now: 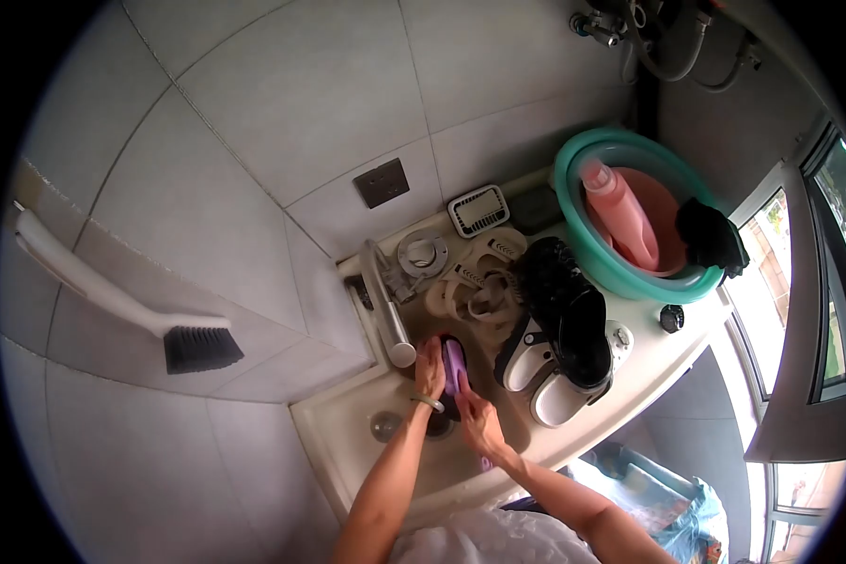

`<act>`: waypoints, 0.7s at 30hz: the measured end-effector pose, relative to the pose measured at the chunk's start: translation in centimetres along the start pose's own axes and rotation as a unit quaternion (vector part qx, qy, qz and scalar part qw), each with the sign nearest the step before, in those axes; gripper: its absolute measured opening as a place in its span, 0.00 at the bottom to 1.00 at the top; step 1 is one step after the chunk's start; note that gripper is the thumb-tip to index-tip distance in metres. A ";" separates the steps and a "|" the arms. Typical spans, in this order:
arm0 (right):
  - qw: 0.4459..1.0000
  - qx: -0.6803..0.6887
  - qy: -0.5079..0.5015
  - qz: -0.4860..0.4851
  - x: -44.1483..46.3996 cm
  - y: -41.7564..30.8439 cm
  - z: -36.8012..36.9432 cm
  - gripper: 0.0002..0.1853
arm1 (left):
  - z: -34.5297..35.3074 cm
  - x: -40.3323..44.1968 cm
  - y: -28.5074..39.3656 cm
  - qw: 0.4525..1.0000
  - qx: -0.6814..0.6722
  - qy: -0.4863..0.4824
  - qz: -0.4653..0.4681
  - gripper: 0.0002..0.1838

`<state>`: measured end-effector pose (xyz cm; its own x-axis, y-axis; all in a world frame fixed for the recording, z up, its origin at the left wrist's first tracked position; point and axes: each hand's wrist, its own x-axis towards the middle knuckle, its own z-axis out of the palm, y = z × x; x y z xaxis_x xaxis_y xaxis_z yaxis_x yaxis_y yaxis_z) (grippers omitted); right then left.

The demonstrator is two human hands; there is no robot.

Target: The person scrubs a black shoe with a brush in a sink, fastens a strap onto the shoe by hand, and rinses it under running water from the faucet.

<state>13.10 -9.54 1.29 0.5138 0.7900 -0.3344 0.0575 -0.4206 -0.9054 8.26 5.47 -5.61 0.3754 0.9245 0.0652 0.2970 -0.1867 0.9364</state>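
Observation:
Over the sink (pixel 330 428), my left hand (pixel 430 369) is closed on the side of a dark shoe-like item (pixel 449 411); a bracelet circles that wrist. A long purple tool (pixel 454 365), seemingly a brush, lies along the dark item. My right hand (pixel 481 425) is closed around this tool, and its pinkish end shows below the palm. The faucet (pixel 399 343) hangs just left of my left hand. Both hands partly hide the dark item, so its exact shape is unclear.
Right of the sink are beige sandals (pixel 484 296), black shoes (pixel 573 324) and white-and-black shoes (pixel 559 399). Behind them, a green basin (pixel 597 273) holds a pink bottle (pixel 620 216) and dark cloth (pixel 710 235). A white brush (pixel 113 287) hangs at the left wall.

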 end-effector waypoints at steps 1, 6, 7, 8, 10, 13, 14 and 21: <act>1.000 0.005 0.013 0.002 1.4 0.4 0.2 0.22 | 0.4 0.0 0.1 0.999 0.022 -0.005 0.046 0.20; 0.999 -0.017 0.022 -0.038 3.7 1.4 1.4 0.20 | 0.2 -0.1 0.1 0.994 0.083 0.035 0.060 0.20; 0.999 -0.027 0.005 -0.023 1.6 0.6 1.2 0.20 | -0.3 -0.2 0.4 0.999 0.038 0.014 0.019 0.21; 0.999 -0.019 0.011 -0.030 0.8 0.4 1.3 0.21 | -0.7 0.0 0.7 1.000 -0.008 -0.007 -0.021 0.23; 0.999 -0.003 0.023 -0.045 -0.7 -0.1 1.5 0.23 | -0.8 0.2 0.6 0.996 -0.076 -0.008 -0.056 0.22; 0.999 -0.024 0.032 -0.035 2.6 0.6 2.0 0.20 | -0.3 -0.4 2.2 0.996 -0.049 0.042 -0.065 0.22; 0.999 -0.016 0.023 -0.024 3.1 0.3 2.0 0.20 | -0.5 0.1 1.2 0.997 -0.033 0.040 -0.066 0.21; 0.998 0.017 0.039 -0.049 1.7 -1.2 2.1 0.24 | -0.9 1.1 0.2 0.998 -0.062 0.006 -0.007 0.19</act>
<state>12.08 -6.74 1.27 0.5718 0.7895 -0.2232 0.0820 -0.3257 -0.9419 7.95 6.70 -5.07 0.3611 0.9308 0.0559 0.1907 -0.1324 0.9727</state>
